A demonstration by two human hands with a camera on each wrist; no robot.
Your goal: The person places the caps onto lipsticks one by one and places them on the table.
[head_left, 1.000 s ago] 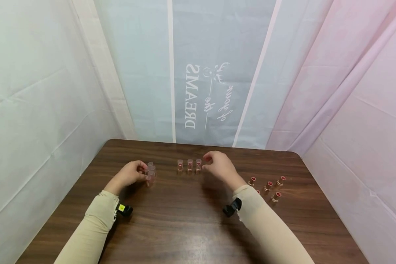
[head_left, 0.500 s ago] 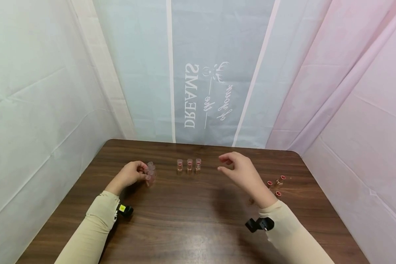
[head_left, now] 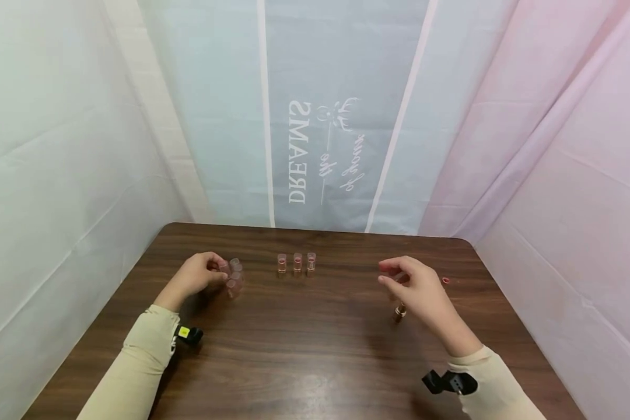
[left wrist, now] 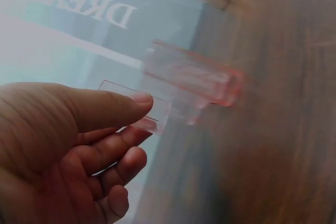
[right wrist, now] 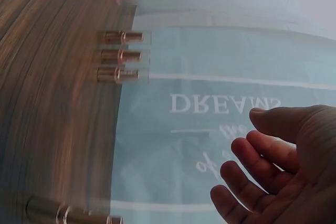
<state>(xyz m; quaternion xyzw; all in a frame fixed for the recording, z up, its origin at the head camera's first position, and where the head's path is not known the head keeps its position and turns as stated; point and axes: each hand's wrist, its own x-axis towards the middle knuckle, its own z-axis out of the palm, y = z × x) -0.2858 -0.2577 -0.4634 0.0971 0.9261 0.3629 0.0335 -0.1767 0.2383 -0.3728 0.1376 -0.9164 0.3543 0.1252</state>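
left hand (head_left: 196,277): at the left of the head view, fingers and thumb curled round a cluster of clear caps (head_left: 233,274); the left wrist view shows the thumb (left wrist: 113,109) pinching one cap's edge, likely to keep the bunch gathered and ready to hand
right hand (head_left: 420,291): right of centre, above the table (head_left: 304,344), fingers loosely bent and apart, holding nothing; it hangs over the loose tubes (head_left: 399,311), most of them hidden beneath it
capped row (head_left: 296,263): three tubes standing upright side by side at mid-table near the far edge, caps on, set apart from the loose ones as if finished
one red tip (head_left: 445,280): peeks out just right of the right hand
writing: backdrop (head_left: 315,116) reads "DREAMS", mirrored in the head view, with script lines beside it, "the" and "of" legible, the rest not
tube labels: none readable
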